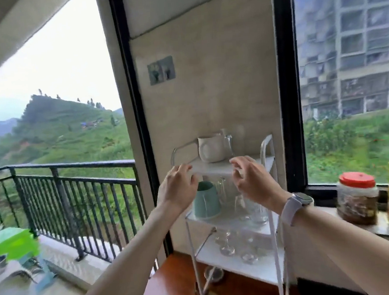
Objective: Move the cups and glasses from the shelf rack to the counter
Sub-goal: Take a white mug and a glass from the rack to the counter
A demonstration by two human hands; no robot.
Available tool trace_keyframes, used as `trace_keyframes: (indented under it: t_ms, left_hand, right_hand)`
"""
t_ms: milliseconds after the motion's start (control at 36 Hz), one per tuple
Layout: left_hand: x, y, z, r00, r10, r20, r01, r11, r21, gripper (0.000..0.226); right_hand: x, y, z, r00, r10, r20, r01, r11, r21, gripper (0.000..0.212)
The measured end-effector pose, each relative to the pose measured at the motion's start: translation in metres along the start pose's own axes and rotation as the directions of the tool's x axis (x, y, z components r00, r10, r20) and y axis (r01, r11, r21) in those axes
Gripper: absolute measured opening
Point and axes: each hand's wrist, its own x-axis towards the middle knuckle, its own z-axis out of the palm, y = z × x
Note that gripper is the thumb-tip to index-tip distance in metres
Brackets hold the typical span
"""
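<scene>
Beyond both raised hands [215,180], cups and glasses fill the rack [269,162].

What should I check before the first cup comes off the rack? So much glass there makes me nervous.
1. Both hands free: ok; left hand and right hand hold nothing.
2. White mug on the top shelf within reach: ok, just beyond the fingers.
3. Green cup stands steady: ok, upside down on the middle shelf.
4. Glasses apart from the green cup: cannot tell, blurred.
5. Rack stands firm: cannot tell.
6. Counter has room: ok, bare wood before the rack.
</scene>
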Motion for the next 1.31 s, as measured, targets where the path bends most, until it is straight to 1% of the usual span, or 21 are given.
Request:
trace_keyframes:
  t_ms: [56, 111, 167, 222, 278, 333, 361, 417, 500, 583, 639, 694, 750, 861, 972, 1028, 1083, 1167, 1250, 1306]
  left_hand:
    - [0.032, -0.011, 0.013, 0.999, 0.022, 0.045, -0.02, 0.999, -0.043, 0.038]
    - [0.062, -0.02, 0.026, 0.996, 0.044, 0.077, -0.035, 0.993, -0.111, 0.038]
    - [0.09, -0.027, 0.04, 0.997, 0.045, 0.068, -0.03, 0.979, -0.203, 0.036]
    - [0.115, -0.031, 0.054, 0.998, 0.004, 0.059, 0.014, 0.955, -0.297, 0.036]
    - [0.134, -0.033, 0.069, 0.992, -0.055, 0.11, 0.096, 0.904, -0.416, 0.039]
    - [0.147, -0.034, 0.084, 0.981, -0.094, 0.17, 0.17, 0.839, -0.517, 0.036]
    - [0.151, -0.034, 0.09, 0.975, -0.115, 0.19, 0.204, 0.804, -0.559, 0.032]
    - [0.158, -0.035, 0.099, 0.963, -0.153, 0.223, 0.264, 0.715, -0.648, 0.028]
    - [0.167, -0.035, 0.109, 0.939, -0.152, 0.31, 0.34, 0.567, -0.751, 0.02]
    - [0.171, -0.034, 0.116, 0.889, -0.098, 0.448, 0.44, 0.457, -0.773, 0.021]
    - [0.174, -0.032, 0.12, 0.862, -0.074, 0.501, 0.488, 0.387, -0.783, 0.024]
    - [0.177, -0.032, 0.124, 0.855, -0.058, 0.515, 0.501, 0.344, -0.794, 0.027]
    - [0.179, -0.032, 0.127, 0.866, -0.058, 0.497, 0.484, 0.346, -0.804, 0.03]
    - [0.178, -0.032, 0.132, 0.918, -0.065, 0.39, 0.375, 0.459, -0.806, 0.034]
    - [0.174, -0.035, 0.131, 0.956, -0.065, 0.286, 0.275, 0.535, -0.799, 0.036]
    - [0.17, -0.037, 0.128, 0.971, -0.071, 0.227, 0.226, 0.568, -0.791, 0.039]
    - [0.164, -0.039, 0.123, 0.983, -0.065, 0.169, 0.175, 0.592, -0.787, 0.04]
    - [0.151, -0.042, 0.111, 0.995, -0.067, 0.075, 0.1, 0.58, -0.808, 0.041]
    - [0.134, -0.045, 0.094, 0.997, -0.066, -0.031, 0.011, 0.556, -0.831, 0.043]
    - [0.119, -0.049, 0.083, 0.995, -0.063, -0.075, -0.03, 0.538, -0.843, 0.042]
  right_hand:
    - [0.029, 0.004, 0.014, 0.995, 0.072, -0.073, -0.072, 0.997, 0.004, 0.035]
    - [0.057, 0.008, 0.026, 0.98, 0.164, -0.114, -0.164, 0.986, 0.016, 0.036]
    - [0.08, 0.013, 0.036, 0.953, 0.259, -0.159, -0.256, 0.966, 0.038, 0.035]
    - [0.101, 0.018, 0.044, 0.911, 0.348, -0.223, -0.335, 0.937, 0.093, 0.029]
    - [0.117, 0.022, 0.05, 0.877, 0.407, -0.255, -0.385, 0.913, 0.133, 0.023]
    - [0.129, 0.026, 0.054, 0.851, 0.461, -0.252, -0.429, 0.887, 0.172, 0.017]
    - [0.134, 0.028, 0.055, 0.833, 0.493, -0.252, -0.45, 0.868, 0.21, 0.018]
    - [0.141, 0.032, 0.057, 0.796, 0.551, -0.25, -0.476, 0.825, 0.305, 0.028]
    - [0.151, 0.036, 0.057, 0.787, 0.583, -0.202, -0.478, 0.783, 0.397, 0.021]
    - [0.159, 0.037, 0.057, 0.777, 0.624, -0.08, -0.486, 0.677, 0.553, 0.026]
    - [0.163, 0.035, 0.056, 0.756, 0.655, 0.005, -0.538, 0.616, 0.575, 0.029]
    - [0.168, 0.032, 0.056, 0.731, 0.68, 0.055, -0.586, 0.584, 0.561, 0.03]
    - [0.172, 0.032, 0.056, 0.712, 0.699, 0.075, -0.6, 0.548, 0.583, 0.032]
    - [0.172, 0.033, 0.053, 0.679, 0.731, 0.069, -0.604, 0.502, 0.619, 0.033]
    - [0.165, 0.033, 0.048, 0.665, 0.746, 0.038, -0.582, 0.485, 0.653, 0.032]
    - [0.159, 0.033, 0.047, 0.669, 0.744, 0.008, -0.569, 0.504, 0.65, 0.03]
    - [0.152, 0.033, 0.048, 0.686, 0.727, -0.031, -0.547, 0.543, 0.637, 0.029]
    - [0.138, 0.031, 0.049, 0.733, 0.677, -0.073, -0.499, 0.608, 0.618, 0.032]
    - [0.117, 0.024, 0.048, 0.792, 0.6, -0.113, -0.419, 0.67, 0.612, 0.045]
    - [0.099, 0.014, 0.047, 0.829, 0.543, -0.132, -0.371, 0.711, 0.598, 0.054]
